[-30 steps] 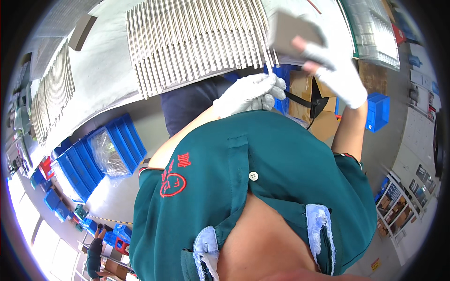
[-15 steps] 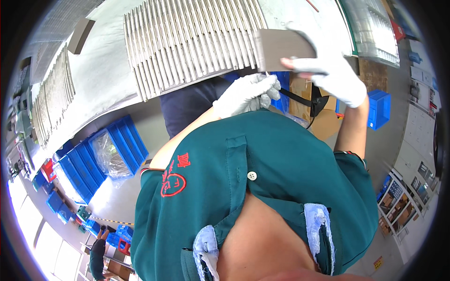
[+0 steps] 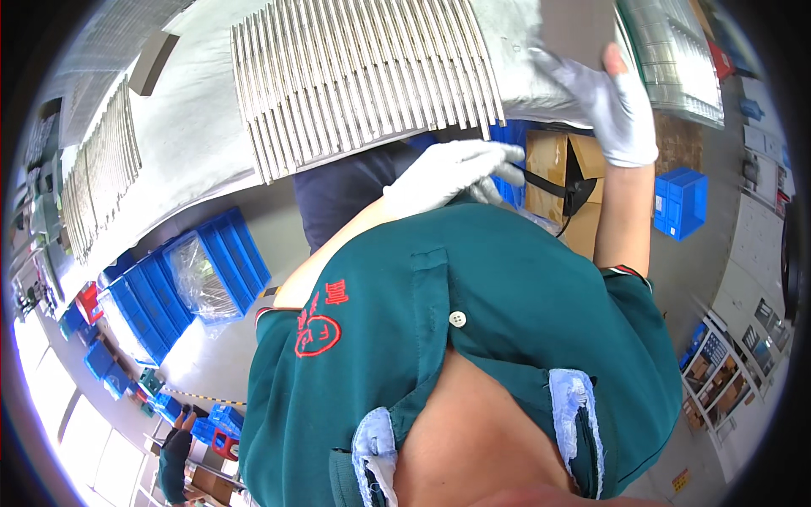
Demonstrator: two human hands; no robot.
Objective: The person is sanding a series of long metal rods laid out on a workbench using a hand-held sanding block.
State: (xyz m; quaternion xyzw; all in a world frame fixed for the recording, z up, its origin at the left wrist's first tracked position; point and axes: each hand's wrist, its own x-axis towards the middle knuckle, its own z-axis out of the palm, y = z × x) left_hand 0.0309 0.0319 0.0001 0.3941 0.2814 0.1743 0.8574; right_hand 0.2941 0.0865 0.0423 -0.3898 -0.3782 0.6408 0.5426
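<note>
My right hand [image 3: 615, 110], in a white glove with a bare fingertip showing, grips a flat grey-brown block [image 3: 579, 29] at the far right of the table. The block runs past the upper edge of the view. My left hand [image 3: 448, 173], gloved too, hovers in front of my shirt by the table's near edge. Its fingers stretch to the right and I see nothing in them; its palm side is hidden. Beyond it, a row of slim shiny metal rods [image 3: 363, 72] lies side by side on the white-covered table [image 3: 182, 110].
Another grey-brown block [image 3: 155, 63] and a second row of rods [image 3: 101, 173] lie farther left. Clear plastic trays [image 3: 676, 63] stand at the right. Blue crates [image 3: 148, 313] stand on the floor at left, a blue bin [image 3: 681, 203] and cardboard box [image 3: 547, 160] at right.
My right hand has carried the block away from the rods, up and to the right. My left hand's fingers have straightened from a pinch. The rods' right end now shows.
</note>
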